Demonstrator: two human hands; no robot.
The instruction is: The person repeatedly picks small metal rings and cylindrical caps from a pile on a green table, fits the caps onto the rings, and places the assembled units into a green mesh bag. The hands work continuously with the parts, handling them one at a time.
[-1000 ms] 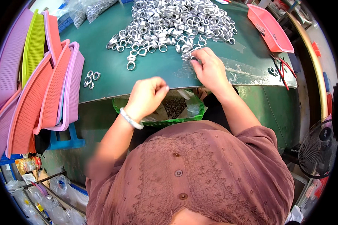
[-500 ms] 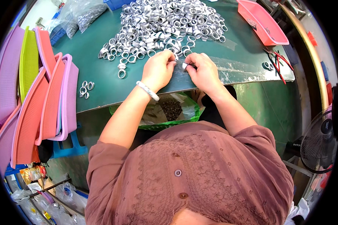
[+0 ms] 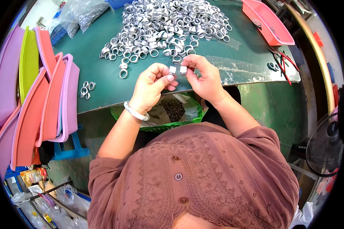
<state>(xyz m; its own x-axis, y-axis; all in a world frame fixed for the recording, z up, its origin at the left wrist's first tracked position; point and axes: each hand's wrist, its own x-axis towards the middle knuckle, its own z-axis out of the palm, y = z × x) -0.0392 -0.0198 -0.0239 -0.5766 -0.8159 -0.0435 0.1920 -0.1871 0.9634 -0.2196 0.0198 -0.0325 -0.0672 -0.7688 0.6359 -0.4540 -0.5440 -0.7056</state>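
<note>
Between thumb and fingers my left hand [image 3: 151, 84] pinches a small silver metal ring [image 3: 172, 70], its flat bright face turned up. Close beside it, my right hand [image 3: 205, 78] pinches a second silver ring [image 3: 183, 70] with a similar pale flat face. The two rings are a small gap apart, held above the near edge of the green tabletop [image 3: 99, 72]. Just beyond my fingertips spreads a big heap of silver rings [image 3: 176, 23]. One loose ring [image 3: 176, 59] lies at the heap's near edge, next to my right fingers.
Several rings [image 3: 88, 89] sit apart at the left. Stacked plastic baskets [image 3: 46, 99] crowd the table's left side. At right are a pink tray [image 3: 267, 23], red-handled pliers [image 3: 283, 66] and a fan [image 3: 325, 143]. A green basket of small dark parts [image 3: 176, 124] stands below the edge.
My left hand has drawn back toward me from the heap and now shows a ring in its fingers. Both hands have turned so the rings' flat faces show side by side.
</note>
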